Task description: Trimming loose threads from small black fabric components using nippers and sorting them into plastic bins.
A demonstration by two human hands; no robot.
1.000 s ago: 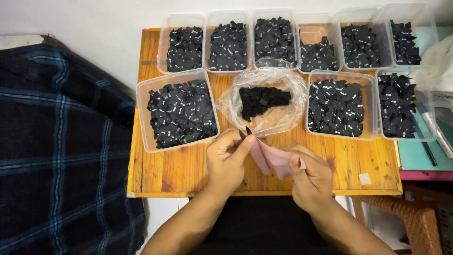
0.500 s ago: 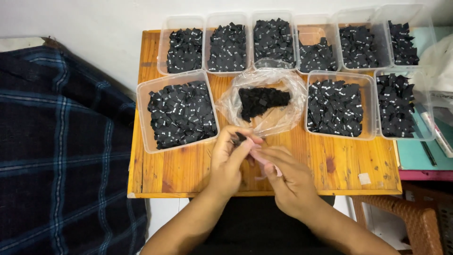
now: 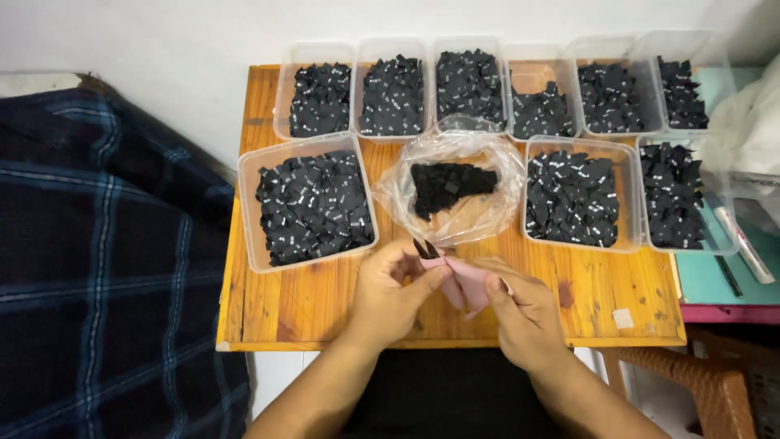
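- The left hand (image 3: 396, 284) is curled, thumb and fingertips pinching the upper left end of a pink strip (image 3: 465, 280), where a few small black tags (image 3: 426, 248) stick up.
- The right hand (image 3: 524, 313) is half closed, thumb and forefinger gripping the strip's right part; the strip runs between the two hands, just above the surface (image 3: 325, 313).
- Both hands hover just in front of a clear bag (image 3: 451, 187) that lies open with a heap of black tags inside.
- In front of the bag, bare wood runs to the near edge; its left part is free, and a small white scrap (image 3: 623, 318) lies towards the right corner.
- Behind and beside the bag stand nine clear tubs of black tags: six in the far row (image 3: 394, 93), one large tub (image 3: 307, 203) left of the bag, two (image 3: 578, 195) to its right.
- Left of the surface lies a dark plaid cloth (image 3: 97, 268).
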